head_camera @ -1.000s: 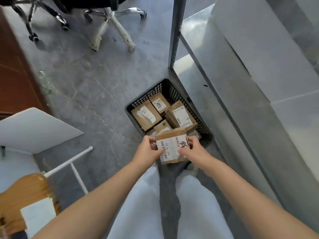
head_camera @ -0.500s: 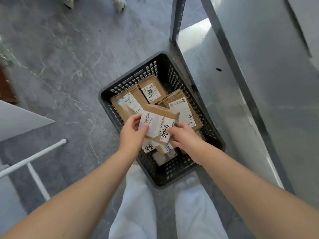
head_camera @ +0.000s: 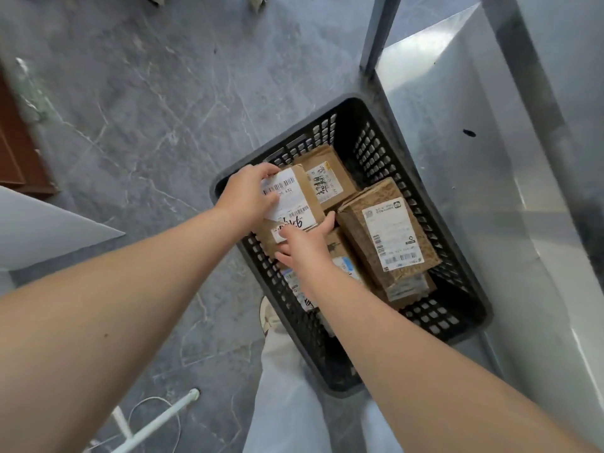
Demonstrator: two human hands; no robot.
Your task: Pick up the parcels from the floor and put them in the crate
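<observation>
Parcel [head_camera: 295,194] held low in crate [head_camera: 372,148].
Your left hand [head_camera: 245,194] grips its far corner; your right hand [head_camera: 304,246] pinches its near edge.

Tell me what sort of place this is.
Probably an indoor parcel storage or sorting corner: labelled cardboard parcels fill a black plastic crate on a grey stone-look floor beside a metal rack. The left hand and right hand hold another parcel.
</observation>
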